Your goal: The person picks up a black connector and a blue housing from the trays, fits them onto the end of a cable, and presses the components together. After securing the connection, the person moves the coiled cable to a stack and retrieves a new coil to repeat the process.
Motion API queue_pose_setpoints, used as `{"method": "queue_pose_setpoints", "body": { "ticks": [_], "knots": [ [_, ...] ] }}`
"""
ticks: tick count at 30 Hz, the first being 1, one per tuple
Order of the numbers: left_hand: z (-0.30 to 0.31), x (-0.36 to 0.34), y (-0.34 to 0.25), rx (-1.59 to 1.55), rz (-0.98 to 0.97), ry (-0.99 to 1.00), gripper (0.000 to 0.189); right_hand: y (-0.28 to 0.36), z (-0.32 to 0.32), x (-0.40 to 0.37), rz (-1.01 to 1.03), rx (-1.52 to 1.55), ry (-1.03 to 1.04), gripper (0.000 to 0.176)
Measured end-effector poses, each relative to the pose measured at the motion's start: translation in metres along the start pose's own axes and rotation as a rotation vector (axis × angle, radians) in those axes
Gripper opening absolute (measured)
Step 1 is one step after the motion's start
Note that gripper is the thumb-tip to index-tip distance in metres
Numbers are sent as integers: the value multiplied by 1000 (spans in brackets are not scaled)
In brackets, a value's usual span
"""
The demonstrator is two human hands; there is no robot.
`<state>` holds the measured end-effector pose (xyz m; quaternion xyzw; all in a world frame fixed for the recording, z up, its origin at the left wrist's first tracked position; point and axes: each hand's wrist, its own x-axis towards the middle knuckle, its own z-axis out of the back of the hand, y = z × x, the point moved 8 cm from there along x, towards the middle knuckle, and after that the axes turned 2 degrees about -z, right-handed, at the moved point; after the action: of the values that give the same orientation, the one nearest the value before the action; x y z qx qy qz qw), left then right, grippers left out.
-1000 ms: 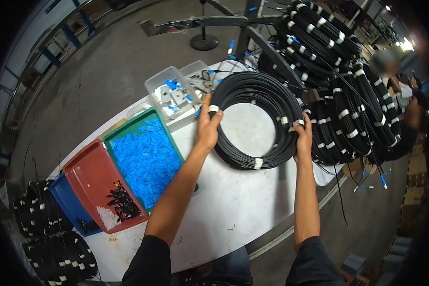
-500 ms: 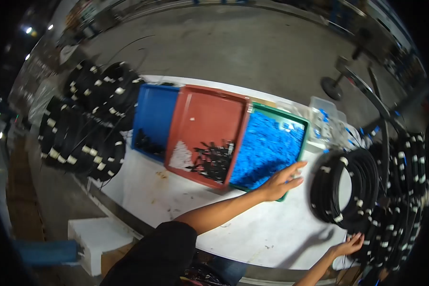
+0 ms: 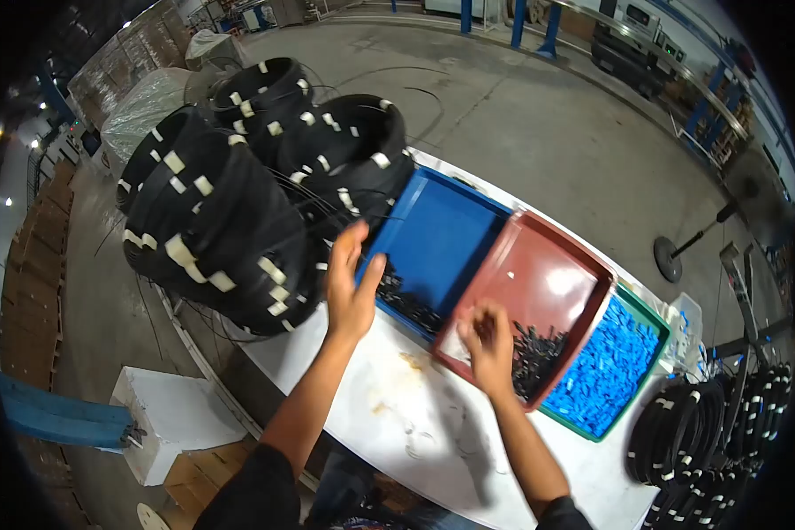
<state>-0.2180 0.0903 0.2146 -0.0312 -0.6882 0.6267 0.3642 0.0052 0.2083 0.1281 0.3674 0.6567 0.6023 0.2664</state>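
Note:
My left hand (image 3: 352,287) is raised with thumb and fingers apart, between a stack of black cable coils (image 3: 230,212) and the blue tray (image 3: 450,221). It holds nothing that I can see. Small black parts (image 3: 411,305) lie in the blue tray's near end. Over the near left corner of the red tray (image 3: 539,247) hovers my right hand (image 3: 490,349), its fingers curled together and slightly blurred. Whatever they may hold is hidden. Beside that hand, black clips (image 3: 536,358) are heaped in the red tray.
Many small blue pieces (image 3: 605,367) fill the green tray (image 3: 665,340) on the right. Further right stand more black coils (image 3: 676,428) and clear plastic boxes (image 3: 683,322). The white table (image 3: 397,442) runs under the trays. A white box (image 3: 172,420) stands at lower left.
The view has swung left. My left hand has gone from above the green tray to beside the left coils. My right hand has left the right-hand coils and come over the red tray.

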Motion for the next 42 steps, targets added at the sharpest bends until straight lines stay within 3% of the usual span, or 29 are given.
{"method": "queue_pose_setpoints", "body": {
  "ticks": [3,5,6,7,9,10,11,14,17,19,20,21,24,25,28,32,35,37,38,39,41,42],
  "knots": [
    [9,97,20,-9,5,-74,61,-11,-72,120,-87,55,-3,57],
    [25,140,41,143,190,-229,62,-6,-105,183,-185,13,-82,70],
    [34,150,67,143,408,-322,75,-18,-114,219,-196,11,-130,81],
    [37,157,74,138,401,-325,75,-29,-122,249,-207,12,-180,91],
    [50,152,96,178,623,-469,81,-12,-144,274,-266,-33,-246,109],
    [55,152,97,273,636,-519,83,-20,-151,291,-252,-87,-281,117],
    [56,147,108,150,643,-591,81,-18,-157,301,-221,-215,-309,121],
    [59,138,138,42,700,-706,78,-12,-170,320,-151,-289,-378,127],
    [58,138,116,-106,732,-781,81,-15,-179,331,-174,-228,-388,118],
    [61,145,118,-97,688,-782,83,-20,-186,341,-134,-167,-279,111],
    [62,147,118,-84,650,-775,85,-16,-187,340,-59,-254,-315,108],
    [59,148,129,-291,597,-814,82,-18,-187,339,-58,-254,-325,108],
    [49,137,100,-423,484,-754,70,-20,-180,331,-64,44,-277,106],
    [54,133,109,-131,440,-691,72,-12,-166,319,-64,39,-293,106],
    [30,92,63,-151,475,-546,72,-4,-133,293,-74,245,-181,102],
    [-28,2,-21,235,-58,-152,68,25,-56,234,-73,446,-222,103],
    [-41,-58,-25,-154,-99,-117,69,65,2,177,17,562,-141,107],
    [-28,-65,-28,-225,-256,-212,56,91,36,133,158,593,-79,107],
    [-21,-65,-24,-665,-272,-194,55,100,57,109,197,516,-111,105],
    [-7,-63,-31,-722,-356,-159,54,113,73,79,226,440,-145,102],
    [7,-69,-30,-810,-189,6,50,119,107,16,253,161,-232,99],
    [7,-84,-34,-773,-216,109,55,114,116,-17,196,160,-230,100]
  ]
}}
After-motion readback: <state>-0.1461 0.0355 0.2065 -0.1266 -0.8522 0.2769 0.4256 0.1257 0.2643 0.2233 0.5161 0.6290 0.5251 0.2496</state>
